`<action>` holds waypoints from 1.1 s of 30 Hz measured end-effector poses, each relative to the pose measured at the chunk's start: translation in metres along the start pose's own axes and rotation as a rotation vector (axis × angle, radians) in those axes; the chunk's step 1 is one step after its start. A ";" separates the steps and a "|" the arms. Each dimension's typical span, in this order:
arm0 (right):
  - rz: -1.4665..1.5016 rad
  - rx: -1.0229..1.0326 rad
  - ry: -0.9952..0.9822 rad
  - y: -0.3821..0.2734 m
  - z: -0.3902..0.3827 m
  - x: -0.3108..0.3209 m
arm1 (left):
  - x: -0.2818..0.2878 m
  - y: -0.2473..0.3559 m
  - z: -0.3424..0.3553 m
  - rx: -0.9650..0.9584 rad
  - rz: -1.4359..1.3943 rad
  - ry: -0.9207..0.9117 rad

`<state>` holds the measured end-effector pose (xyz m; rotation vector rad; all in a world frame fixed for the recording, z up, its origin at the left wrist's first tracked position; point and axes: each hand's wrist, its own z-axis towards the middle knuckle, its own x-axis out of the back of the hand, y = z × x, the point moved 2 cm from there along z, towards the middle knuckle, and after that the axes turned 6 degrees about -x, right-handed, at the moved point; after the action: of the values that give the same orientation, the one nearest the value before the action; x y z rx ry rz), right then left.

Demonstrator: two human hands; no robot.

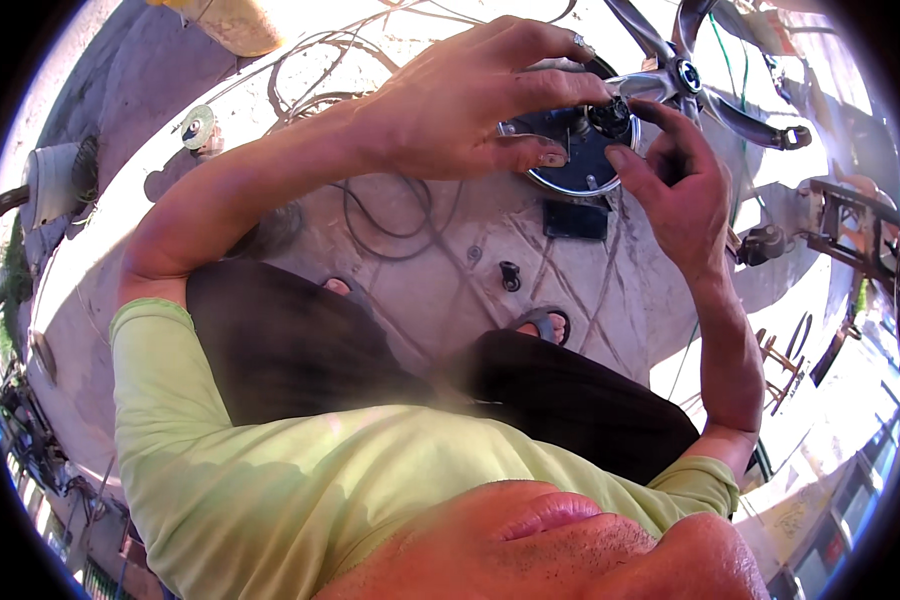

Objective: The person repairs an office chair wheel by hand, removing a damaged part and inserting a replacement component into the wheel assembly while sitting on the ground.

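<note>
Just beyond my knees, both hands meet over a round black disc [595, 165] with a shiny metal rim. My left hand [470, 100], a ring on one finger, reaches across from the left; its index fingertip touches a small dark, rounded part [610, 118], while its thumb sits apart over the disc. From the right, my right hand [675, 185] has its thumb and index finger curled about the same part. Fingers cover some of it, so its exact kind is unclear. Close behind lies a silver star-shaped chair base [688, 75] with several legs.
A dark flat rectangular object [575, 220] and a small black caster [510, 276] lie on the ground before me. Loose cable [385, 215] loops at the left, near a round disc [198, 127]. A metal frame [855, 225] stands at the right. My sandalled foot [545, 325] is near the caster.
</note>
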<state>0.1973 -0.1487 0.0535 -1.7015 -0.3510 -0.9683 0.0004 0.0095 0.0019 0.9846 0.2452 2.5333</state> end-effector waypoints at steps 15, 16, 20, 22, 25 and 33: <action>-0.042 0.106 0.103 0.040 -0.001 0.011 | -0.008 -0.024 -0.020 0.298 -0.229 -0.138; -0.122 0.116 0.142 0.032 -0.009 0.006 | -0.006 -0.017 -0.018 0.480 -0.289 -0.169; 0.000 -0.128 -0.116 0.059 0.000 -0.001 | -0.009 -0.031 -0.045 0.842 -0.564 -0.151; 0.146 -0.296 -0.229 0.039 -0.013 -0.009 | 0.003 -0.029 -0.038 0.931 -0.710 -0.224; 0.361 -0.553 -0.516 0.033 -0.026 -0.024 | -0.005 -0.032 -0.044 1.167 -1.100 -0.022; 0.892 -0.745 -0.632 0.035 -0.019 -0.059 | 0.006 -0.032 -0.052 1.269 -1.357 0.099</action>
<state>0.1758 -0.1653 -0.0121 -2.4739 0.4269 0.1660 -0.0290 0.0399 -0.0425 0.5737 1.8847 0.9617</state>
